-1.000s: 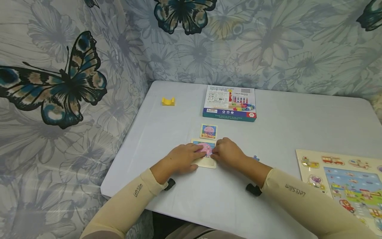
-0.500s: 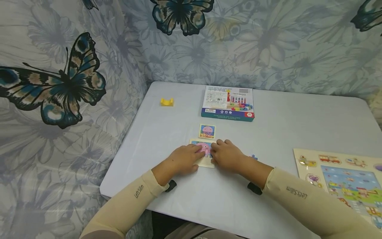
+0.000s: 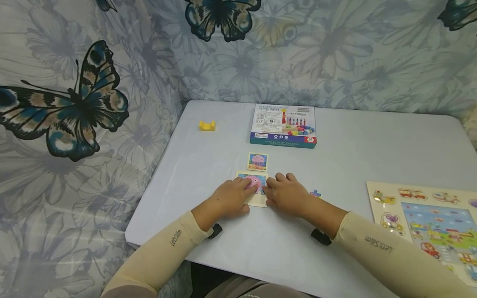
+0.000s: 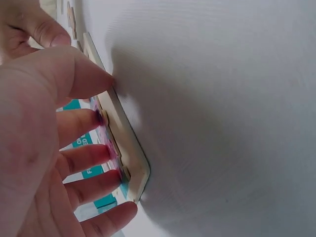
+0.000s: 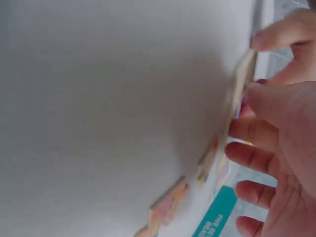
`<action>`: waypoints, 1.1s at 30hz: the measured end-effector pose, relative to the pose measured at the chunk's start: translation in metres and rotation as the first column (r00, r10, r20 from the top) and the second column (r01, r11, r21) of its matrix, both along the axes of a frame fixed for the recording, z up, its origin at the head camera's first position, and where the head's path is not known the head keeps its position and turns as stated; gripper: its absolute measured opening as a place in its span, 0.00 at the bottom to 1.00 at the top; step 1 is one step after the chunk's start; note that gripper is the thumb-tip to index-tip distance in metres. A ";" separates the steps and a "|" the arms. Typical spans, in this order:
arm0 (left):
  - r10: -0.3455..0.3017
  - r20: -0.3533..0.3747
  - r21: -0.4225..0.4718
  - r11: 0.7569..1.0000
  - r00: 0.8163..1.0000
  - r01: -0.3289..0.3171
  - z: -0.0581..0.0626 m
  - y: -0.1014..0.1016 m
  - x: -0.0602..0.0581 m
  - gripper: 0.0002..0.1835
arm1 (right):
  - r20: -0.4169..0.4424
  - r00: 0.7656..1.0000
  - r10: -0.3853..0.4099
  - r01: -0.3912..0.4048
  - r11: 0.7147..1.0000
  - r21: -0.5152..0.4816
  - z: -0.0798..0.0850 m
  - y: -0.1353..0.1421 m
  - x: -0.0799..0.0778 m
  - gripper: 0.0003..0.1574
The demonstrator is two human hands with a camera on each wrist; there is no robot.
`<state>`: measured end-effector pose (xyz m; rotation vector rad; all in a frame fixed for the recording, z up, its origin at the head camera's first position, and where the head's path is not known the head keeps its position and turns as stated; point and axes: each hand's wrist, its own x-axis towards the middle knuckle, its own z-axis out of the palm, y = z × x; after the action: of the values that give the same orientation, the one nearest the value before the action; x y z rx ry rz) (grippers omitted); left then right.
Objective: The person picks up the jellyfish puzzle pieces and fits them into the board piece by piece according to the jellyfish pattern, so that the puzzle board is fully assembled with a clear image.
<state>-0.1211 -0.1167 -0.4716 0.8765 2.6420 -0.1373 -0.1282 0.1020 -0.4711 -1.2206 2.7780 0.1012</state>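
A small wooden puzzle board (image 3: pixel 257 200) lies on the white table, with a pink animal picture (image 3: pixel 253 182) set in its upper part. My left hand (image 3: pixel 231 198) rests on the board's left side. Its fingers reach fairly straight over the picture pieces, and the thumb touches the near edge in the left wrist view. My right hand (image 3: pixel 287 194) grips the board's right edge between thumb and fingers; the exact contact is partly hidden. Just beyond the board lies a square jellyfish picture card (image 3: pixel 257 162).
A boxed bead set (image 3: pixel 283 126) lies behind the card. The yellow curved block (image 3: pixel 207 126) is at back left. Loose puzzle pieces (image 5: pixel 168 202) lie right of the board, including a blue one (image 3: pixel 315 193). A larger picture board (image 3: pixel 384 219) lies at the right.
The right hand has shifted slightly, with its fingers staying at the board's right edge. The left hand stays nearly in place on the picture. The head view has tilted a little.
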 end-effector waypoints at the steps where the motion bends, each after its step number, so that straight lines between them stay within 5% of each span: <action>1: 0.001 0.003 -0.001 1.000 1.000 -0.001 0.001 0.000 -0.001 0.38 | 0.000 1.000 0.003 -0.003 1.000 -0.003 0.000 0.000 0.001 0.31; 15: 0.020 0.021 0.066 0.998 1.000 -0.021 -0.003 -0.006 -0.006 0.42 | 0.106 0.992 -0.070 0.078 0.994 -0.078 -0.003 0.003 0.001 0.37; 29: -0.048 -0.096 -0.076 0.996 0.994 0.041 0.001 0.006 -0.002 0.40 | 0.091 0.992 -0.084 0.092 0.992 -0.089 -0.004 0.003 0.001 0.37; 33: -0.047 -0.064 -0.054 0.998 0.997 0.043 -0.001 0.003 -0.004 0.40 | 0.075 0.993 -0.091 0.096 0.994 -0.058 -0.007 0.002 0.003 0.39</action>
<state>-0.1254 -0.1136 -0.4726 0.9294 2.6668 -0.2503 -0.1255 0.1036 -0.4778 -1.0817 2.7893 -0.0360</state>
